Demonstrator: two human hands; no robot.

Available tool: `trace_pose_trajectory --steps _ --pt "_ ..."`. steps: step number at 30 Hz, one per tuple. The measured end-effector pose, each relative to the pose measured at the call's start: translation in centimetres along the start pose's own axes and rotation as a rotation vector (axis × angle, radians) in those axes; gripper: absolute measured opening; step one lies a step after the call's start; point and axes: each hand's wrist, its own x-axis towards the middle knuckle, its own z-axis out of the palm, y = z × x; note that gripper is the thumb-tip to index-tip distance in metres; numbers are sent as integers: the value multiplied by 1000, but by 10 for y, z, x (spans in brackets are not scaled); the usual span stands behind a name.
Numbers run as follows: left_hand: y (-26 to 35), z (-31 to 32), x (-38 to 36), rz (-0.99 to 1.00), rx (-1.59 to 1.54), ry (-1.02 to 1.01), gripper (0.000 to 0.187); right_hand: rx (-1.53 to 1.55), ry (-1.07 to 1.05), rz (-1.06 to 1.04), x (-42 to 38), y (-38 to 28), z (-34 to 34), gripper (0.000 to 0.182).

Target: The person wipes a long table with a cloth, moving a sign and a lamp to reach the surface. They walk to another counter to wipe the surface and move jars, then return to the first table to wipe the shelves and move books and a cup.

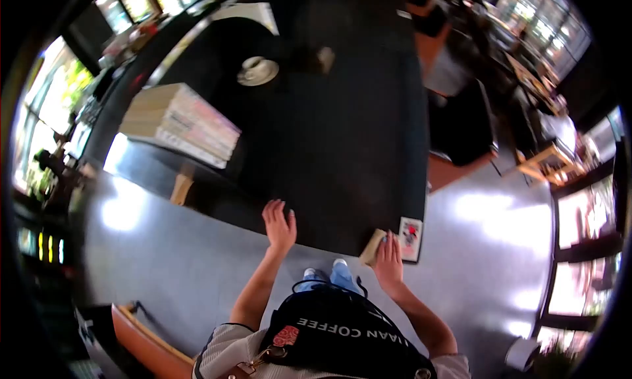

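My left hand (280, 227) is at the near edge of a dark table (329, 155), fingers stretched out and thumb apart, with nothing in it. At the table's near right corner, my right hand (390, 264) has its fingers over a folded beige cloth (372, 247) and grips it. Just right of those fingers lies a white card with a red and dark print (411, 238), close to the corner. The palm side of the right hand is hidden.
A stack of books or magazines (184, 125) stands at the table's left. Farther back are a white cup on a saucer (257, 71) and a small blurred brownish item (325, 59). A dark-seated chair (463, 125) adjoins the right side; another chair (148, 339) is behind me at left.
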Motion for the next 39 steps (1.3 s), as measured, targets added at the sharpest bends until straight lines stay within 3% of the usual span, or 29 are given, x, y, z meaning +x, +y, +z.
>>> trace_pose_trajectory --steps 6,14,19,27,39 --pt "4 2 -1 -78 -19 9 27 267 -33 -77 23 2 -4 93" --pt "9 0 -1 -84 45 17 31 404 -64 -119 38 -3 -11 99" --pt "7 -2 -1 -90 68 8 33 413 51 -141 35 -3 5 105" --pt "5 -3 -4 -68 1 53 29 401 17 -127 33 -6 -6 98" --pt "3 -1 -7 -59 114 -5 50 373 14 -102 30 -9 -7 93"
